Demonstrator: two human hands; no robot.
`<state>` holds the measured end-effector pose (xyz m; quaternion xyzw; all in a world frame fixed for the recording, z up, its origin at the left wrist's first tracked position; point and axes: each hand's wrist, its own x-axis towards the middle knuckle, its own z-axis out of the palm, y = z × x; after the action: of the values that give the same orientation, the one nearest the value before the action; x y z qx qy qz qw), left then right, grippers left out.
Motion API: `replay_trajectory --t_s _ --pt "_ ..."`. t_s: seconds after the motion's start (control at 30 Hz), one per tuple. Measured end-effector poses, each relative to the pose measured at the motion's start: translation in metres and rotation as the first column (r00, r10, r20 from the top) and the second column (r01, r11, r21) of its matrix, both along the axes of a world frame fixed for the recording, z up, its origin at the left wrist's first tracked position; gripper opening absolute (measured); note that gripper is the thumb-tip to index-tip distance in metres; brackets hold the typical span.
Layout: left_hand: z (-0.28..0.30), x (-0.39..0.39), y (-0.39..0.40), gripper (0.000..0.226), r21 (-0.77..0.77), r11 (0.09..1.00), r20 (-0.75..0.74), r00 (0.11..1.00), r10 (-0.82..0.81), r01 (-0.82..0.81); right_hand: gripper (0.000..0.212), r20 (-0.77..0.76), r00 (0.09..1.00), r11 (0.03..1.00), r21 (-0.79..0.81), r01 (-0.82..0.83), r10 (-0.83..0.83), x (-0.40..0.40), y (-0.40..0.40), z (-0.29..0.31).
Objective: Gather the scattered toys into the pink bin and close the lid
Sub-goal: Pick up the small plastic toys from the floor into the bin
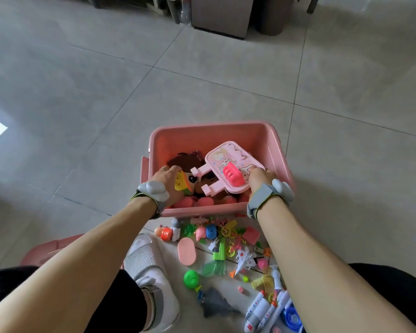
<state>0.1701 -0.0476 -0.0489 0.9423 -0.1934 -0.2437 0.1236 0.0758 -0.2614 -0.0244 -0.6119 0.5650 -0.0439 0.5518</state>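
Head view: pink toy table (228,162) under right hand (258,179), inside pink bin (216,131).

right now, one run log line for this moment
left hand: holds colourful toy | right hand: holds pink toy table | pink bin: open

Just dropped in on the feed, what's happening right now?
A person is loading toys into the pink bin. The right hand holds a pink toy tray over the bin, and the left hand grips a rainbow-coloured block just inside it. A brown-haired doll already lies in the bin. Many small toys, including a green toy gun and a white toy jet, are on the floor in front of it.
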Motion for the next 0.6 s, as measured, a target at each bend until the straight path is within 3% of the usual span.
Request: replay_trajectory --t_s 0.07,0.17,0.3,0.4,0.6 --pt "-0.006 0.001 -0.007 0.079 -0.017 1.0 -0.029 0.999 -0.026 0.026 0.077 0.041 0.999 0.997 0.077 0.03 -0.033 0.011 -0.008 -0.016" --pt "-0.013 0.001 -0.018 0.075 -0.025 0.997 -0.044 0.997 -0.07 0.069 0.049 0.13 0.99 0.964 0.264 0.024 -0.06 0.019 -0.006 -0.008" --pt "-0.027 0.004 -0.038 0.059 0.021 0.991 -0.091 0.987 -0.133 0.135 0.049 0.15 0.981 0.956 0.282 0.076 -0.122 0.029 -0.013 -0.027" --pt "-0.036 0.002 -0.047 0.033 0.112 0.975 -0.136 0.975 -0.177 0.193 0.049 0.158 0.97 0.917 0.382 0.111 -0.183 0.03 -0.013 -0.031" --pt "-0.045 0.005 -0.052 0.035 0.317 0.931 -0.173 0.976 -0.13 0.181 0.026 0.164 0.947 0.841 0.518 0.157 -0.278 0.028 -0.002 -0.048"
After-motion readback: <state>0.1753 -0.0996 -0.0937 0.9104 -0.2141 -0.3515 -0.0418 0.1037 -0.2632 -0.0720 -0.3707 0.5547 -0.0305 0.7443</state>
